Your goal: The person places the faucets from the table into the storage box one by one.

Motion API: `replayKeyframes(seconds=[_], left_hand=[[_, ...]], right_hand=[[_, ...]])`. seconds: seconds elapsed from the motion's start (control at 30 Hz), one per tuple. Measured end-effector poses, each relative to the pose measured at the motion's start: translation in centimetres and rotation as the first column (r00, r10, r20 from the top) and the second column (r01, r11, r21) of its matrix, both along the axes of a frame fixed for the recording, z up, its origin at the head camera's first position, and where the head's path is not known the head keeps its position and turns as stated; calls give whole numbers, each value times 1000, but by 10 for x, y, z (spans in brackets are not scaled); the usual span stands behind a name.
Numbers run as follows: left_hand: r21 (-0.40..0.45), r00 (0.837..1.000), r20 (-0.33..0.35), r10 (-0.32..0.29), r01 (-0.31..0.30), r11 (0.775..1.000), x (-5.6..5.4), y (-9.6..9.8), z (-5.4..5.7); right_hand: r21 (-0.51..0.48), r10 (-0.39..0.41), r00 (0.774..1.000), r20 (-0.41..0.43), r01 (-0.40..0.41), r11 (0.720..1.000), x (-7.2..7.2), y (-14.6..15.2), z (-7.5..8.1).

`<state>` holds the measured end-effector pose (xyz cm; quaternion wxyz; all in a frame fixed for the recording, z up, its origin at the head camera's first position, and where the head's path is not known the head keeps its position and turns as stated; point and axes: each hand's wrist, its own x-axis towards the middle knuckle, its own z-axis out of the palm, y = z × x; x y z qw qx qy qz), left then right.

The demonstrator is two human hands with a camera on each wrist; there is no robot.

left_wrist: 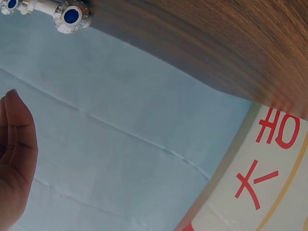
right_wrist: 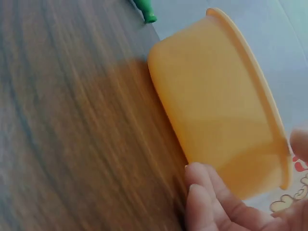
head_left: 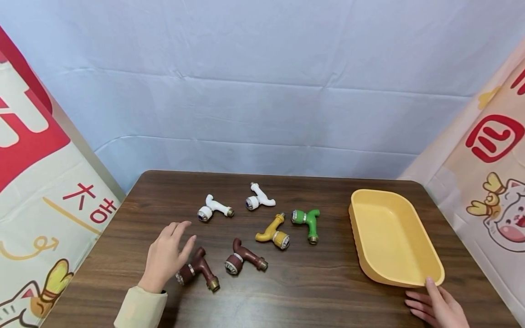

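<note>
My left hand (head_left: 165, 256) is above the table's left side, thumb and fingers apart with nothing between them. Partly behind it lies a dark red faucet (head_left: 199, 265) with a brass end. A second dark red faucet (head_left: 244, 255) lies just to its right. At the near right corner of a yellow plastic basin (head_left: 393, 237), my right hand (head_left: 445, 307) holds the wall, its thumb over the rim. The right wrist view shows the fingers (right_wrist: 202, 192) against the basin's outer side, low near the table.
Two white faucets, one on the left (head_left: 213, 207) and one farther back (head_left: 260, 197), lie beyond the dark red ones. A yellow faucet (head_left: 273, 232) and a green faucet (head_left: 308, 224) rest mid-table. Cloth (head_left: 262, 114) hangs behind the wooden table (head_left: 311, 291).
</note>
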<state>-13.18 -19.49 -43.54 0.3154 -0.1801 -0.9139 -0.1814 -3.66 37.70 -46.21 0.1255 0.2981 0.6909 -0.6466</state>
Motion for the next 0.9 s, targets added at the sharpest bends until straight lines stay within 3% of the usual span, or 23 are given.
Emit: replayKeyframes(seconds=[0.23, 0.4, 0.63, 0.9], left_hand=[[-9, 1000, 7, 3, -3, 1000, -1, -5, 1], [-34, 995, 101, 17, -14, 999, 1, -10, 0], [-21, 945, 328, 7, 0, 1000, 6, -17, -1], [102, 902, 418, -108, 71, 992, 10, -19, 2]], right_hand=[[-44, 12, 1000, -6, -13, 999, -5, 0, -3], [-48, 14, 1000, -5, -14, 999, -8, 1, -5], [-60, 1, 1000, 0, -1, 998, -9, 2, -6], [-65, -8, 1000, 8, 8, 998, -10, 2, -5]])
